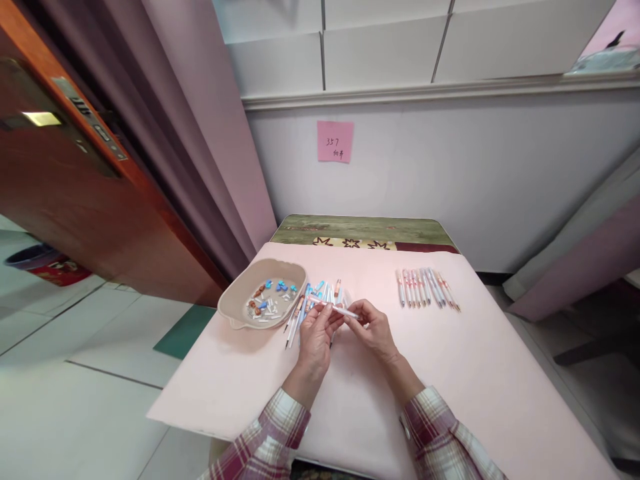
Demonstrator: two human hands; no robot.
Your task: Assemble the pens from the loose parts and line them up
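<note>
Between my two hands a slim white pen is held almost level above the table. My left hand pinches it near the middle, with fingers closed around the barrel. At its right end, the fingertips of my right hand close on the pen. Just behind and left of my hands lies a loose pile of pens and pen parts, white, blue and brownish; my hands cover some of it. A beige basin left of the pile contains small blue, brown and white pieces.
A row of several pens lies side by side on the right of the pink-covered table. Behind it are a green patterned surface and a wall with a pink note. A wooden door stands at left.
</note>
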